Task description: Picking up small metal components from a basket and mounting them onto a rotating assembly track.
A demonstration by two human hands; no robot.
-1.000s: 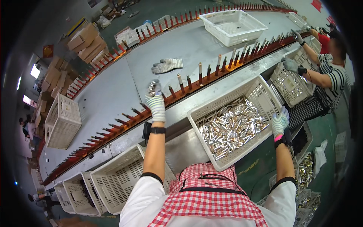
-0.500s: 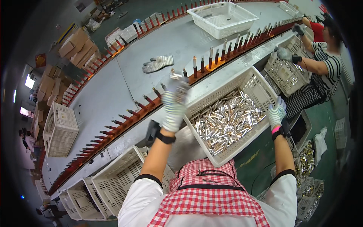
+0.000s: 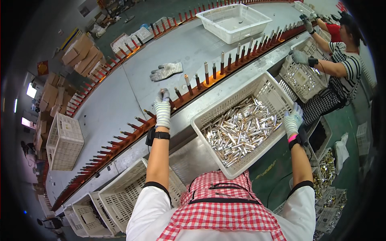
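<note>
My left hand [image 3: 163, 107], in a striped work glove, reaches up to the row of red pegs [image 3: 132, 122] along the conveyor's near edge. Its fingers are closed at a peg, on a small metal tube that is mostly hidden. My right hand [image 3: 292, 120], also gloved, grips the right rim of a white plastic basket [image 3: 229, 102] that sits tilted in front of me. The basket is full of shiny metal tubes [image 3: 239, 130]. Further right along the conveyor, several pegs carry tubes [image 3: 213, 70].
A spare pair of gloves [image 3: 165, 71] lies on the grey belt. A white basket [image 3: 235, 18] stands at the far side. A co-worker [image 3: 341, 68] at right handles another basket [image 3: 301, 76]. Pale baskets [image 3: 120, 197] [image 3: 64, 140] and cardboard boxes [image 3: 80, 52] lie left.
My left hand has swung from above the basket of tubes back left to the pegs. My right hand stays on the basket's rim.
</note>
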